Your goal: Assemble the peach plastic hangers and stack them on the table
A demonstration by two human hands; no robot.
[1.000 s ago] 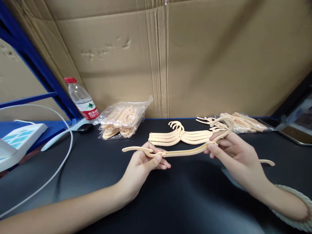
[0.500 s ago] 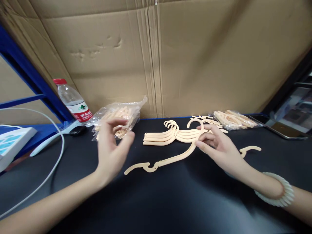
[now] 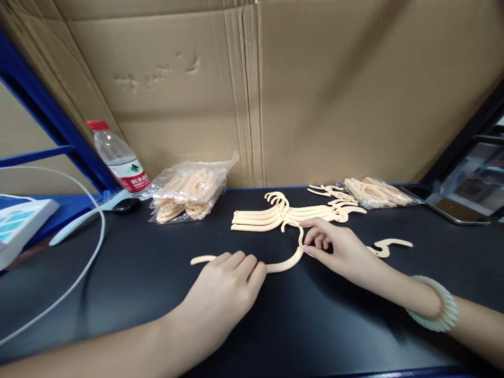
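Hands are working one cream plastic clothes hanger (image 3: 281, 266) lying flat near the middle of the black bench (image 3: 118, 294). I am seeing the left hand (image 3: 224, 283) resting palm down over its left arm, seemingly pinning it flat; whether that grip is closing underneath, I cannot tell. The right hand (image 3: 338, 252) is pinching the hook's neck in a narrow grip, wrist lying low, probably steering it. A stack of matching cream hangers (image 3: 260, 220) is sitting toward the back edge.

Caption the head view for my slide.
Left hand covers and right hand pinches a beige plastic hanger lying on the black table.
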